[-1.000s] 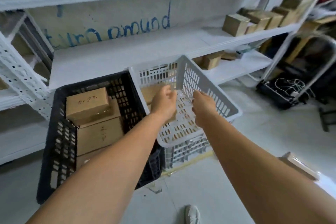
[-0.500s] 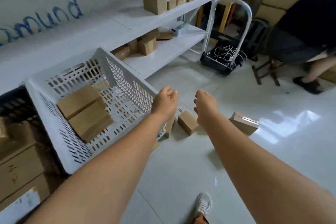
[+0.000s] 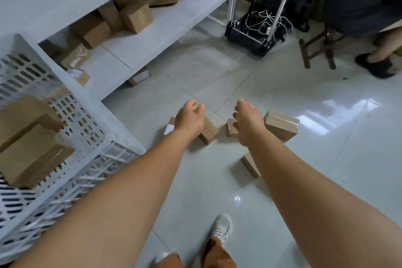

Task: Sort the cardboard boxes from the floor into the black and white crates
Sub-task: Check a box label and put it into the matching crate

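Observation:
Several small cardboard boxes lie on the white tiled floor ahead of me. My left hand (image 3: 189,120) hovers empty, fingers loosely curled, above one box (image 3: 209,131); a labelled box (image 3: 169,128) peeks out to its left. My right hand (image 3: 248,123) hangs empty with relaxed fingers over a small box (image 3: 231,129). A larger box (image 3: 281,126) lies to its right, and another box (image 3: 250,165) shows under my right forearm. The white crate (image 3: 87,128) at the left holds two cardboard boxes (image 3: 28,137). The black crate is out of view.
A white shelf unit (image 3: 139,45) at the upper left carries more cardboard boxes. A black cart (image 3: 254,32) with cables stands behind. A seated person's leg and shoe (image 3: 376,65) and a wooden stool (image 3: 317,50) are at the upper right. My shoe (image 3: 221,227) is below.
My view swung right and down from the crates to the floor. Both hands left the white crate and now hover over the loose boxes on the floor.

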